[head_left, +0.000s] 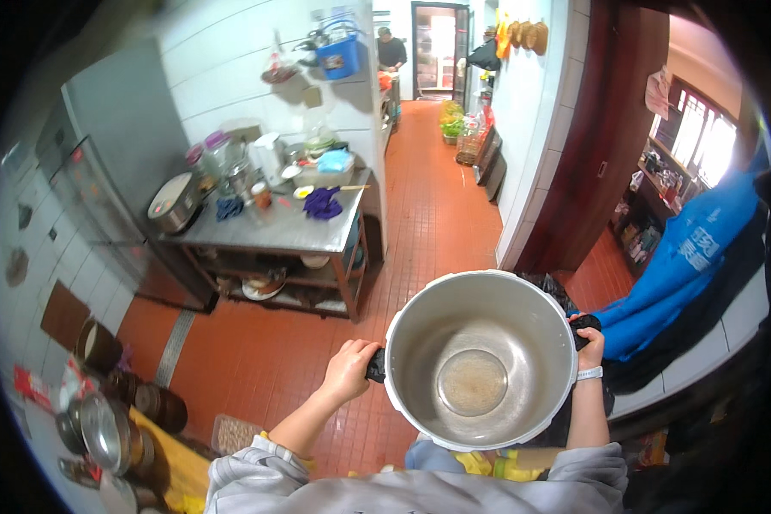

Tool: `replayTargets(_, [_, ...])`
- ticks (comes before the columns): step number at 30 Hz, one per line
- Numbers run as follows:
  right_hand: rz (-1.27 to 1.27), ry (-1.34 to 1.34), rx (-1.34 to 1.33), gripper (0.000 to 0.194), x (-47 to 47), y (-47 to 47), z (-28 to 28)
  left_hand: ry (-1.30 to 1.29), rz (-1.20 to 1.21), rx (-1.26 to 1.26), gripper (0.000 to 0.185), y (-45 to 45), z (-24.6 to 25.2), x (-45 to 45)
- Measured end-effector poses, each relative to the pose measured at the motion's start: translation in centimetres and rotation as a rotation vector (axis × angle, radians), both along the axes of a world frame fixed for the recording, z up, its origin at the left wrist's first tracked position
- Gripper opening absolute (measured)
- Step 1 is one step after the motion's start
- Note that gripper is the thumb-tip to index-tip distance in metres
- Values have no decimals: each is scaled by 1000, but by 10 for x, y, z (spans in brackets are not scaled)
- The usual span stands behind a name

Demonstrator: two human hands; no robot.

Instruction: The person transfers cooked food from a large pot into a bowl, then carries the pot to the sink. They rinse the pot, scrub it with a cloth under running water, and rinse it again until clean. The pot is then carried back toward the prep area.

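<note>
I hold a large metal pressure-cooker pot without a lid in front of my body, its open mouth turned up towards me. The inside shows a brownish round patch on the bottom and nothing else. My left hand is closed around the black side handle at the pot's left. On the right, my right hand grips the other black handle, with a light band on the wrist. Below the pot, part of my leg shows above yellow items that I cannot make out.
A metal-topped table with jars, a kettle and a purple cloth stands ahead left, beside a refrigerator. Pots line the lower left. A blue garment hangs at right. A person is down the corridor.
</note>
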State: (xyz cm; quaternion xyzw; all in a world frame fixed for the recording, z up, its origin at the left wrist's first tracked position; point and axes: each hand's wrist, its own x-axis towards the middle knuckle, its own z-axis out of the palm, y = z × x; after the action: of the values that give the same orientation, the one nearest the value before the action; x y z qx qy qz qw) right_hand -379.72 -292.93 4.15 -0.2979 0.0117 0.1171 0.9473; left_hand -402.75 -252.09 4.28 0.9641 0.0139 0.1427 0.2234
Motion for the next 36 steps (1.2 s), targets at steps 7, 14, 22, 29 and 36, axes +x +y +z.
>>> replayTargets(7, [-12,36,-3,32,225,76,-9,47,19,20,58,67,2,217])
replayTargets(14, [98,21,13,35,442,199,-19,89,138,53,60,168,3,402])
replayTargets(22, [-34,14,-101,33,660,270,-24,27,-13,88,53,278,-8,683])
replayTargets(29, [-236,-19,-96,36,870,289,-17,-47,-194,54,49,333,-9,962])
replayTargets(36, [-123,-4,-189,35,1116,380,-30,-12,-56,-5,49,408,-17,1159])
